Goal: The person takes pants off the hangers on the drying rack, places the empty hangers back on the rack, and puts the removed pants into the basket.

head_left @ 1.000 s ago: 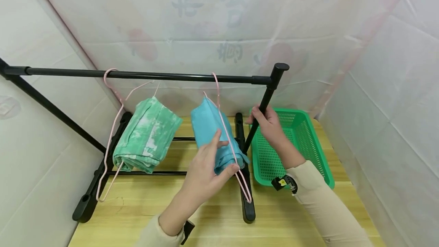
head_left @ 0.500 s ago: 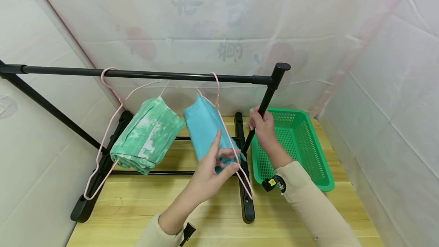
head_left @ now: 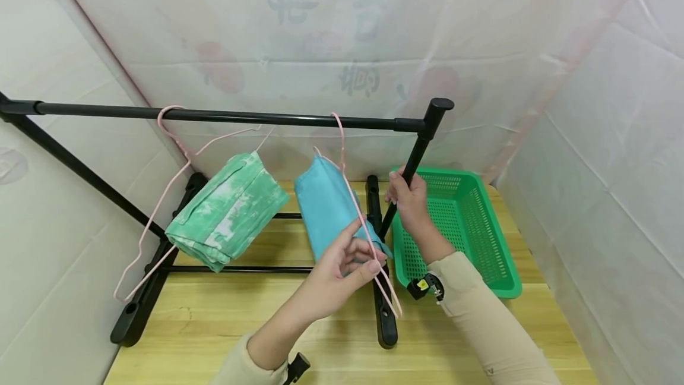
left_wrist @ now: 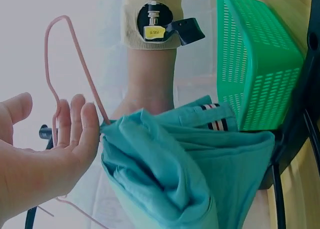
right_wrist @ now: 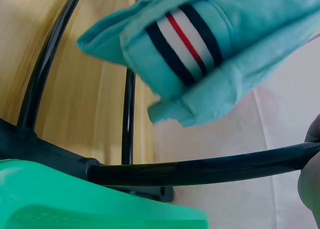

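Observation:
A folded blue garment [head_left: 327, 201] hangs on a pink wire hanger [head_left: 342, 141], hooked over the bar of a black rack [head_left: 278, 118]. My left hand [head_left: 333, 281] is at the hanger's lower end, fingers behind the wire and thumb apart from them in the left wrist view. That view shows the garment's teal folds [left_wrist: 160, 174] beside the fingertips. In the right wrist view a striped band [right_wrist: 185, 46] crosses it. My right hand [head_left: 414, 201] grips the rack's right post [head_left: 418, 150]. Left of the blue garment, a green tie-dye garment [head_left: 230, 212] hangs folded on another pink hanger [head_left: 151, 218].
Behind the right forearm, a green perforated basket [head_left: 478, 224] stands on the wooden table [head_left: 256, 331]. The rack's black feet [head_left: 386, 322] reach toward the front. White sheeting [head_left: 299, 34] encloses the back and sides.
My left hand has shifted slightly right and its index finger has lowered. The blue garment swung left, then back right. The green garment and its hanger have turned, the hanger's lower end moving left.

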